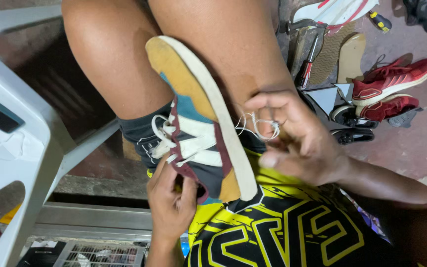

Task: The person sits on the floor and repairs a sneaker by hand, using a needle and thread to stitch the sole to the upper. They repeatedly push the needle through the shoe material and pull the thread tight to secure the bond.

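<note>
A sneaker [198, 118] with a white sole, mustard and teal panels, white stripes and a maroon collar lies between my knees, sole edge turned up. My left hand [171, 200] grips the shoe at its collar from below. My right hand [297, 138] sits just right of the sole and pinches a white thread [263, 126] that runs to the sole's edge. Whether a needle is in the fingers is not visible. White laces hang at the shoe's left side.
A white plastic chair [21, 143] stands at the left. On the floor at the right lie red sneakers [391, 79], loose shoe soles [349, 57], a screwdriver [306, 66] and dark shoes. A metal rail and grid crate [100, 254] sit at the bottom left.
</note>
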